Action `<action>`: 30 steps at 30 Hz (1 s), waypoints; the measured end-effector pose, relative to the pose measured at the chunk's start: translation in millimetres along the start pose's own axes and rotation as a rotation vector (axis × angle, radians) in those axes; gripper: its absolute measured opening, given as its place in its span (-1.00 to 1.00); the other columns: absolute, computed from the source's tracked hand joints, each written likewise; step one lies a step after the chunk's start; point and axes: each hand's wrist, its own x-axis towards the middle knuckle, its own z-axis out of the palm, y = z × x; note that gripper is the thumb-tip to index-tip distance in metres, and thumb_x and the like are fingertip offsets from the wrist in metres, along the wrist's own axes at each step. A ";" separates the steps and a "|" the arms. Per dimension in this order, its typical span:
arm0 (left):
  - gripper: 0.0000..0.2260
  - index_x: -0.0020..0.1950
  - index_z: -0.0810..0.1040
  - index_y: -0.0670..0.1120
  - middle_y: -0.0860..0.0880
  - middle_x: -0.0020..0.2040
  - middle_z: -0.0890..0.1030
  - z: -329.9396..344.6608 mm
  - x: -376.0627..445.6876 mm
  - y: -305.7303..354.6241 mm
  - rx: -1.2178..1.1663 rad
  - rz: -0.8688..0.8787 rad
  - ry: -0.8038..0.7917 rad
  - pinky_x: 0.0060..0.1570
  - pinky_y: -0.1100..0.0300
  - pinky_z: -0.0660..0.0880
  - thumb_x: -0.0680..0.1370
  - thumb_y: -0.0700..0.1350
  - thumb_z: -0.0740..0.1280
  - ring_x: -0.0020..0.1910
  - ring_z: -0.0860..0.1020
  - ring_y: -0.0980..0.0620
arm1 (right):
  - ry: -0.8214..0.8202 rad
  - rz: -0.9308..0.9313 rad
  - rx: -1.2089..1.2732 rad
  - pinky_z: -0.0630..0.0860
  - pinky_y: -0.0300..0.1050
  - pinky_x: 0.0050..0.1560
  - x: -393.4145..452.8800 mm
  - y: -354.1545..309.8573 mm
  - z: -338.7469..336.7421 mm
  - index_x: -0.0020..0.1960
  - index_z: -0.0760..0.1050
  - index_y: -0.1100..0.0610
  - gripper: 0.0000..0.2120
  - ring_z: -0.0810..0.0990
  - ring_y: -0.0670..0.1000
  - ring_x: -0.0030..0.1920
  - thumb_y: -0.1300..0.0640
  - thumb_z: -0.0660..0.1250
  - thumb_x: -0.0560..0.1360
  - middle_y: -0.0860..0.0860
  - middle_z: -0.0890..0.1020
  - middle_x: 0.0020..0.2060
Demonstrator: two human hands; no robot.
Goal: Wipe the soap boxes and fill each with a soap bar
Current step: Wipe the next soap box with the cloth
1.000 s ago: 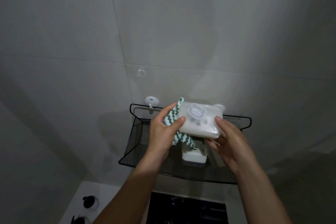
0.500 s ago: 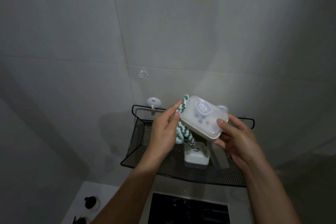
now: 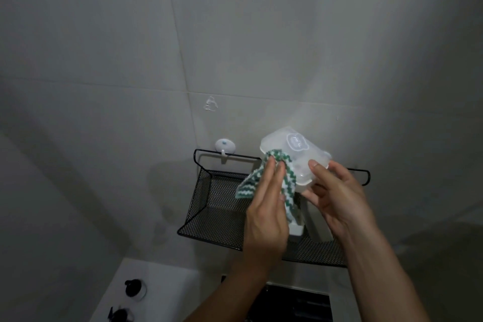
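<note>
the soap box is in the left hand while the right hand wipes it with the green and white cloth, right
Not quite: the hands are swapped. In the head view the right hand holds the soap box while the left hand presses the green and white cloth against it.

A single wide-angle head view looks forward at a grey tiled wall (image 3: 235,34), close to a black wire-mesh shelf (image 3: 217,206) at lower centre, edges visibly curved.

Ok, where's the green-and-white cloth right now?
In the head view the cloth is just right of centre, pressed by the left hand against the soap box that the right hand holds above the black mesh shelf.
</note>
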 end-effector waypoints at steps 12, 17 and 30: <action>-0.60 0.45 0.44 -0.14 -0.07 0.47 0.41 -35.0 44.9 -6.9 0.179 -0.027 -0.039 0.46 0.34 0.18 0.62 -0.36 0.18 0.47 0.34 0.08 | -0.073 -0.207 -0.271 0.59 -0.20 -0.36 -8.9 2.2 -7.6 0.11 0.52 0.02 -0.66 0.70 0.00 -0.26 0.29 0.51 0.44 0.09 0.75 -0.17; -0.58 0.40 0.48 -0.20 -0.14 0.43 0.46 -33.2 61.5 6.8 0.323 0.135 -0.198 0.50 0.07 0.23 0.57 -0.43 0.21 0.48 0.34 -0.07 | -0.103 -0.214 -0.254 0.60 -0.19 -0.37 -5.3 2.2 -5.9 0.13 0.52 0.00 -0.65 0.70 -0.02 -0.29 0.27 0.52 0.43 0.10 0.75 -0.20; -0.78 0.08 0.70 -0.15 -0.05 0.00 0.69 -54.7 91.7 8.5 0.236 0.067 -0.112 0.03 0.48 0.37 0.44 -0.26 0.49 -0.04 0.62 0.04 | -0.223 -0.177 -0.355 0.66 -0.03 -0.23 -9.5 6.7 -18.0 0.29 0.55 0.04 -0.52 0.74 0.06 -0.13 0.32 0.51 0.42 0.09 0.76 -0.07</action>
